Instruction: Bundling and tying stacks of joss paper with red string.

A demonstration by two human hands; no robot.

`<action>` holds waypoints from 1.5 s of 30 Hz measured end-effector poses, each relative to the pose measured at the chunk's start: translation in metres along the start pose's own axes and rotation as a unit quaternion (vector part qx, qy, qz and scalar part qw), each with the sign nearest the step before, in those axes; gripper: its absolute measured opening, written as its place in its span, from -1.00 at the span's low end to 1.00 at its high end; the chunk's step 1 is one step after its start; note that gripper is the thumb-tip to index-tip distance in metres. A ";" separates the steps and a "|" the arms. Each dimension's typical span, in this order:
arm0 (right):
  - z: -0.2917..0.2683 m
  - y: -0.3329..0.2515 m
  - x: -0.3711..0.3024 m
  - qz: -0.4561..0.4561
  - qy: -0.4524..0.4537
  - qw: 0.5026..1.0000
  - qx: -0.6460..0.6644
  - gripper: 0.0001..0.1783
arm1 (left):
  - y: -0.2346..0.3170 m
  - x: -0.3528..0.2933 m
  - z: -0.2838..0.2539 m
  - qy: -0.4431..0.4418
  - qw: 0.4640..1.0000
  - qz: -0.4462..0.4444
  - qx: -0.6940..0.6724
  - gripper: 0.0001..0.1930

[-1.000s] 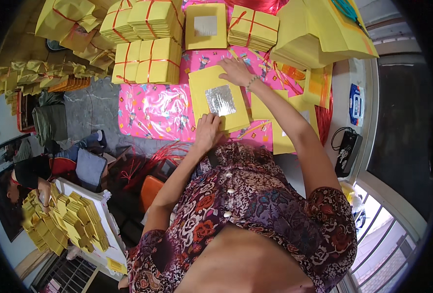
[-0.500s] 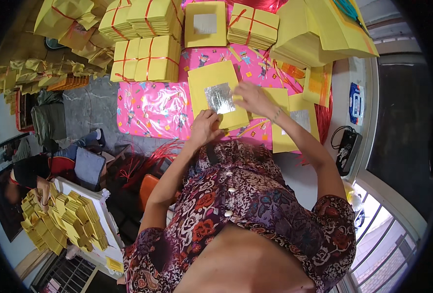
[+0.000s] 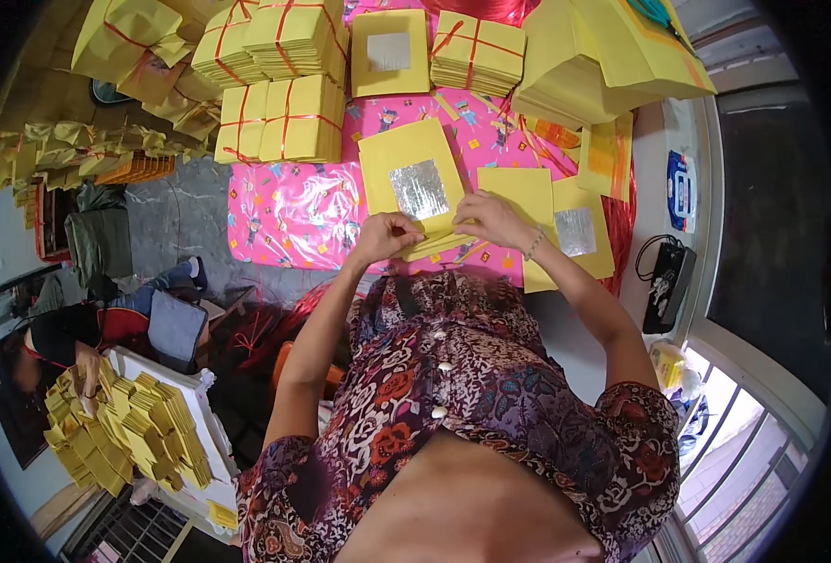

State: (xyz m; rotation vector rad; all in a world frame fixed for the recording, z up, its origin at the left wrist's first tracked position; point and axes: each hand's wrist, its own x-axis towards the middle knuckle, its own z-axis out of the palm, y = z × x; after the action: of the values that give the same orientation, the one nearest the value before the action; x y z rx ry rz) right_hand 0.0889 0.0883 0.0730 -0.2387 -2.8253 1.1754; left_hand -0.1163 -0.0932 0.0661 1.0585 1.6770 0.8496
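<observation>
A yellow paper sheet (image 3: pixel 406 147) with a shiny silver square (image 3: pixel 419 190) on its middle lies at a slant in front of me. My left hand (image 3: pixel 387 237) pinches its near left edge with thumb and fingers. At the near right corner my right hand (image 3: pixel 491 220) has its fingers closed on the same edge. Between the hands this edge is bent up into a narrow fold, with layered paper showing below it. Just right of the sheet lie a plain yellow sheet (image 3: pixel 514 183) and another yellow sheet with a silver square (image 3: pixel 575 232).
Bundles of yellow paper tied with red ribbon (image 3: pixel 301 120) stand at the back left of the pink patterned tablecloth (image 3: pixel 294 211). A tall stack of yellow paper (image 3: pixel 551 80) rises at the back right. At far left a person works over yellow paper on a white table (image 3: pixel 204 413).
My right hand has come down from the sheet's right side to its near right corner. The near edge is now lifted and folded, and my left hand has shifted slightly left.
</observation>
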 end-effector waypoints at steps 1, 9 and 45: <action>-0.001 0.000 0.002 -0.001 0.001 1.000 -0.001 -0.84 | 0.000 0.003 -0.003 0.000 1.000 0.001 0.001 -0.90; -0.006 -0.006 0.009 0.078 -0.023 0.996 0.049 -0.78 | -0.020 0.019 -0.010 -0.088 0.995 -0.024 -0.026 -0.87; -0.002 -0.004 0.015 0.093 0.002 0.993 0.074 -0.73 | -0.019 0.026 -0.010 -0.096 0.992 -0.070 -0.041 -0.90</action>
State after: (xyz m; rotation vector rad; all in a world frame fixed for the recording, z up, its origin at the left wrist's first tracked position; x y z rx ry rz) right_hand 0.0744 0.0899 0.0774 -0.5034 -2.7447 1.4109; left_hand -0.1358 -0.0776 0.0436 0.9254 1.5218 0.6965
